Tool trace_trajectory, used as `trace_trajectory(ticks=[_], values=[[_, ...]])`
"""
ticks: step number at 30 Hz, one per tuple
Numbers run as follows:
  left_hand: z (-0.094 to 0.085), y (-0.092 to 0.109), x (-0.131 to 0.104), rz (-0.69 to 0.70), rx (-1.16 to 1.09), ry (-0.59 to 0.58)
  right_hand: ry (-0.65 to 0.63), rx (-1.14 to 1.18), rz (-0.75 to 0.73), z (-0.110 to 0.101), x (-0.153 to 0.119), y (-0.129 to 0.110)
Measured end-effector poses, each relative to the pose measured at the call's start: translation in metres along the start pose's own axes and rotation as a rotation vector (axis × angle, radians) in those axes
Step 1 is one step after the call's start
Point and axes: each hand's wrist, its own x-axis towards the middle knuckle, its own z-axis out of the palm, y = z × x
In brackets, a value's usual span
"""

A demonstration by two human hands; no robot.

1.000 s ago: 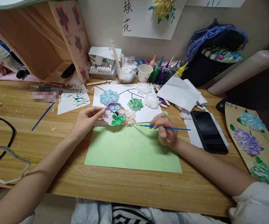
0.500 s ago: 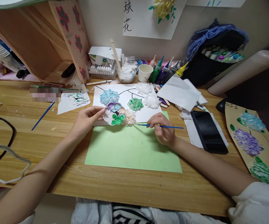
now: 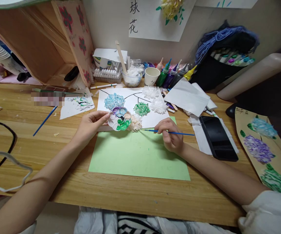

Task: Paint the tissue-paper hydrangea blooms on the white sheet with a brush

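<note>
Between thumb and fingers, my left hand (image 3: 93, 125) grips a small flower-shaped paint palette (image 3: 120, 119) with purple, green, black and peach paint. My right hand (image 3: 169, 135) is closed around a thin blue paintbrush (image 3: 183, 133), its tip at the lower edge of a peach paper-petal flower (image 3: 136, 123). That flower is on a white sheet (image 3: 152, 121) with drawn branches. The same sheet carries a blue flower (image 3: 114, 101), a green flower (image 3: 141, 109) and two white flowers (image 3: 158, 106). Part of the sheet is hidden behind the palette. Under its front edge lies a green sheet (image 3: 138, 159).
A phone (image 3: 218, 138) lies to the right on white paper. Behind the artwork stand a paper cup (image 3: 151, 76), a bowl of white scraps (image 3: 132, 78) and several paint bottles (image 3: 165, 74). Another blue brush (image 3: 45, 121) is at left, near a paint-smeared paper (image 3: 77, 106).
The paintbrush in my right hand has shifted very slightly to the right, its handle end a little lower. My left hand and the palette stay in place.
</note>
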Motion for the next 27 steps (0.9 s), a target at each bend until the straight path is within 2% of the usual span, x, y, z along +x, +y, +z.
trace_trajectory(ticks=[4,9,13,18,22,27], values=[[0.0009,0.0013,-0.0003,0.003,0.004,0.011,-0.047,0.013,0.017,0.0001,0.0013,-0.0003],[0.0016,0.0015,0.0001,0.005,0.004,0.022,0.009,0.007,-0.017,-0.0006,0.0002,-0.0005],[0.0011,0.0006,0.0002,0.003,0.005,0.014,-0.067,-0.007,-0.010,-0.0003,0.0016,-0.0013],[0.0006,0.0009,-0.0003,-0.005,-0.012,0.000,-0.015,0.014,-0.025,-0.0005,0.0021,-0.0020],[0.0007,0.0015,-0.0004,-0.009,-0.015,0.002,-0.084,0.011,-0.002,-0.0002,0.0016,-0.0018],[0.0008,0.0016,-0.0004,-0.010,-0.016,-0.004,-0.029,0.028,-0.024,-0.0001,0.0007,-0.0006]])
